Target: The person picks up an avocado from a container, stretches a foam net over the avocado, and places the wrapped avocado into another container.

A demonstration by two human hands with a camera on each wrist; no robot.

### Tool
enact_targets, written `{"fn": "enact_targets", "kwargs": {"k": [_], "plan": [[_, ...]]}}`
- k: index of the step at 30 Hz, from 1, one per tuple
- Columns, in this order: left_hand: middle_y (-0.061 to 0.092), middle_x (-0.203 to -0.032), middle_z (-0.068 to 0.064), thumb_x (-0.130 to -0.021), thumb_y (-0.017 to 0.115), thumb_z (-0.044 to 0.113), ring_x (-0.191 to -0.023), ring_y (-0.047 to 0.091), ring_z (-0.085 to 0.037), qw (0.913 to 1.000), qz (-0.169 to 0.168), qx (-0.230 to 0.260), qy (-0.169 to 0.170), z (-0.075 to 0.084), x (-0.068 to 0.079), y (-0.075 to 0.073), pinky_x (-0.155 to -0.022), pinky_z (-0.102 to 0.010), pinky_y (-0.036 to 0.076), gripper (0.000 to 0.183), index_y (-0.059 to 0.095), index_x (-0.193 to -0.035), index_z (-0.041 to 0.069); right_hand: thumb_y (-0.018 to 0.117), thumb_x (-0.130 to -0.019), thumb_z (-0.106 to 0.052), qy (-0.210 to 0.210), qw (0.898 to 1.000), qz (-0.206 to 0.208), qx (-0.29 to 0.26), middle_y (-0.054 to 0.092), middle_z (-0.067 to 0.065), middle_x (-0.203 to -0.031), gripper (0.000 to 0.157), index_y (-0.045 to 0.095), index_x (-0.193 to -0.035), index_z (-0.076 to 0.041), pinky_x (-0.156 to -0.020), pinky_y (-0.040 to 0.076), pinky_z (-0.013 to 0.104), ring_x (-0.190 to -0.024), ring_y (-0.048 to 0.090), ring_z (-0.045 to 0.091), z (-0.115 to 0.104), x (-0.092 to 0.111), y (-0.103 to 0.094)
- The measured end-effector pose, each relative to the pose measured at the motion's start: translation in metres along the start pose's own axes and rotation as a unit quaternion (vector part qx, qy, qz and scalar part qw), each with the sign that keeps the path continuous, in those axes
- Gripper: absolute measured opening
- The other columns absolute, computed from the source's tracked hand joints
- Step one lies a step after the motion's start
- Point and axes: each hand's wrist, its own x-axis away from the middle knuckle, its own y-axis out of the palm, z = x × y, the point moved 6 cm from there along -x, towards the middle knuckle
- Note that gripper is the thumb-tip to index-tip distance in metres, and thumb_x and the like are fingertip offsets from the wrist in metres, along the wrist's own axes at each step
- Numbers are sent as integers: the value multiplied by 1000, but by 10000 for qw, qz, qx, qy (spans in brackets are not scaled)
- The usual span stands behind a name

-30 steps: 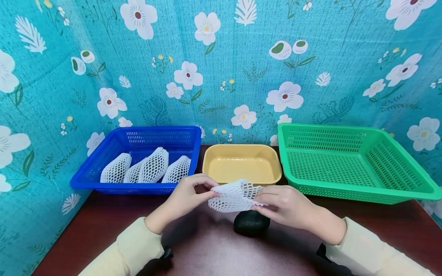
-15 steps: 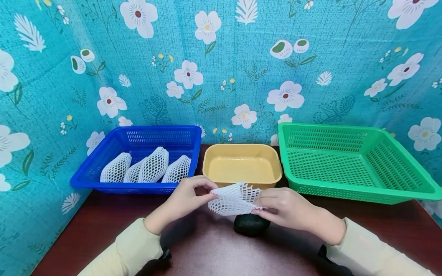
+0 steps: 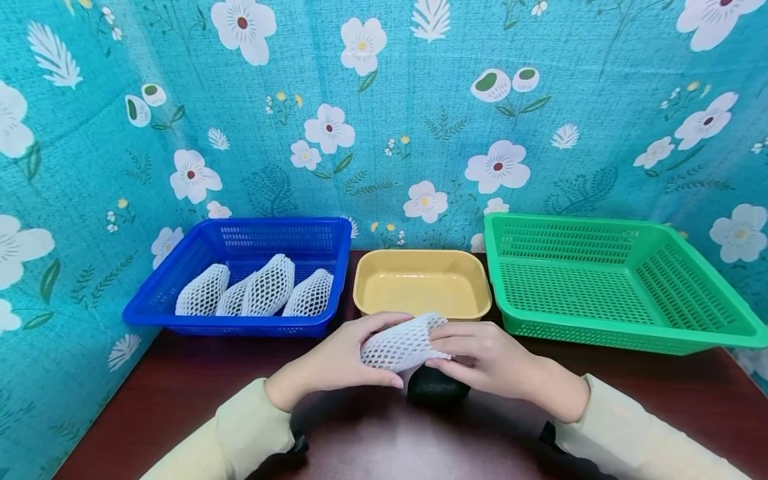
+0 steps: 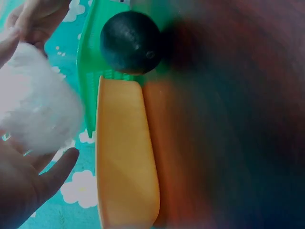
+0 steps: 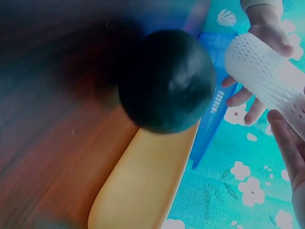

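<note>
A white foam net sleeve (image 3: 399, 347) is held above the table, tilted up to the right. My right hand (image 3: 489, 357) pinches its right end between thumb and fingers. At the other end my left hand (image 3: 336, 360) lies with its fingers behind the mesh; the thumb (image 4: 61, 171) stands straight and apart from it. Spread fingers of that hand show beyond the sleeve (image 5: 267, 71) in the right wrist view. Below the right hand a dark, smooth avocado (image 3: 438, 390) rests on the table, its top partly covered by the hand and sleeve.
A blue basket (image 3: 234, 325) at the back left contains several white net sleeves (image 3: 268, 287). The yellow tub (image 3: 423, 293) stands behind the hands. At the back right is a green basket (image 3: 600, 333). A flowered cloth (image 3: 390, 167) hangs behind the table.
My left hand has let go its pinch on the sleeve's left end and moved right, fingers now spread behind the mesh. The right hand keeps its grip; the avocado stays in place.
</note>
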Motion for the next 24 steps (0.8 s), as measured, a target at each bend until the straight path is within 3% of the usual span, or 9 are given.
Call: {"fn": "enact_targets", "kwargs": {"k": [3,8,17,24], "plan": [[61,-136,11,-81,90,21,-117,59,-12,9997,-197,22,-138,0,-1,7,-101,-33,48,79,49,-149,27,60,-105,-31,32,9999,-60,-147,73,6,-104,32,77,-101,-4,-79,56,23,-88,69,13,-2,-1,3],[65,-130,6,-86,85,21,-110,61,-12,9994,-232,-216,-152,0,0,6,-96,-33,50,69,51,-146,23,59,-105,-31,16,9998,-103,-181,73,5,-106,32,76,-102,-4,-83,56,26,-92,69,14,-1,-2,5],[68,-124,-1,-89,80,21,-104,64,-16,9985,13,-544,31,3,7,-16,-90,-36,54,60,55,-142,16,61,-104,-33,176,9996,-141,-172,68,9,-124,36,70,-125,-5,-95,52,26,-108,69,22,0,-6,-7],[65,-130,0,-89,79,21,-110,62,-18,9975,218,-541,-390,-6,21,-31,-93,-43,51,61,53,-144,18,60,-104,-34,537,9979,-319,-197,62,7,-134,43,61,-139,-9,-93,50,20,-112,66,18,2,-1,-20]]}}
